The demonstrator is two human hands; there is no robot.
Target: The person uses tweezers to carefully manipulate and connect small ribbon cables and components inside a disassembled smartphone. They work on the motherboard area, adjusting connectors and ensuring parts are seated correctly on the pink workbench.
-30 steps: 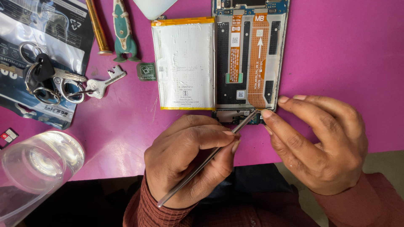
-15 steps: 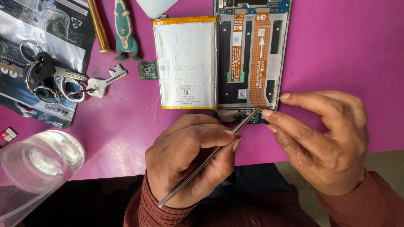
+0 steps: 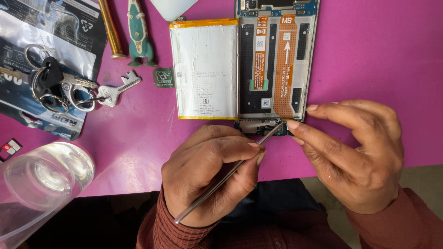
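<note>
Scene: a person works on an opened phone (image 3: 277,64) lying back-off on a magenta desk (image 3: 369,55), seen from above.
Left hand (image 3: 210,173): fingers closed narrow round thin metal tweezers (image 3: 226,175), held pen-style; shaft runs from near-left up to far-right, tip at the phone's near edge.
Right hand (image 3: 355,157): thumb & forefinger pinched close together at the phone's near-right corner, fingertips (image 3: 293,124) touching the frame just beside the tweezer tip. Whether a small part sits between them: can't tell.
Phone: centre-far of desk, far end cut off by frame edge. Inside, two orange flex cables (image 3: 286,69) run lengthwise over black shielding; small board at near end, where the tweezers meet it.
Battery (image 3: 205,69): white w/ yellow edging, lying flat on the desk, touching the phone's left side.
Left of battery: small dark green chip-like square (image 3: 164,77), then a bunch of keys (image 3: 69,87) on rings, partly resting on a black-and-silver plastic pouch (image 3: 41,46).
Far left: brass-coloured rod (image 3: 110,32) & teal-handled tool (image 3: 138,37), side by side, pointing away.
Near left: clear plastic container (image 3: 41,175), overhanging the desk edge.
Sleeves: dark red ribbed cuffs on both wrists.
</note>
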